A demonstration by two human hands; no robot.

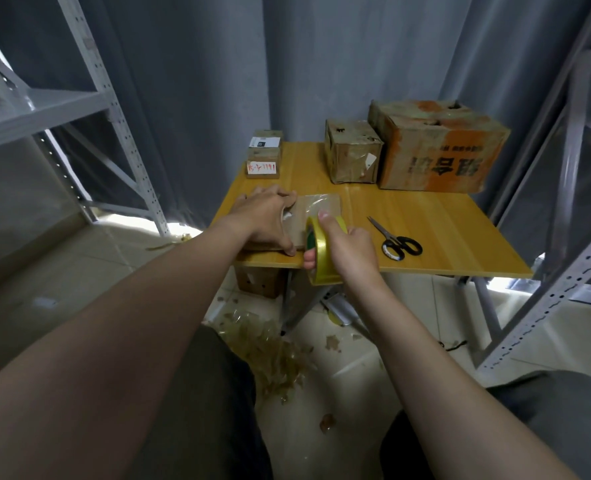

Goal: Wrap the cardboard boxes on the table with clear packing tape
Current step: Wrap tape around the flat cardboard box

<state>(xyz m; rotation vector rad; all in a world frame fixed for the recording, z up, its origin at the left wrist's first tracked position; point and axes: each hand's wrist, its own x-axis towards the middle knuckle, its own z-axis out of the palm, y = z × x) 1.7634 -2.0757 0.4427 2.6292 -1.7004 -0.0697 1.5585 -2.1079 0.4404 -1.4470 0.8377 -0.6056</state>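
My left hand spread, pressing flat brown cardboard box, top tape-glossy; right hand, 5 o'clock, grips yellow tape roll.

Table: yellow, fine wood-grain stripes. Tape roll: yellow, green inside core. Scissors near right edge: black handles, silver blades. Large box at far right corner: brown, orange patches, dark print. Small box at far left corner: brown, white label, red handwriting. Curtain: grey. Floor: cream tiles.
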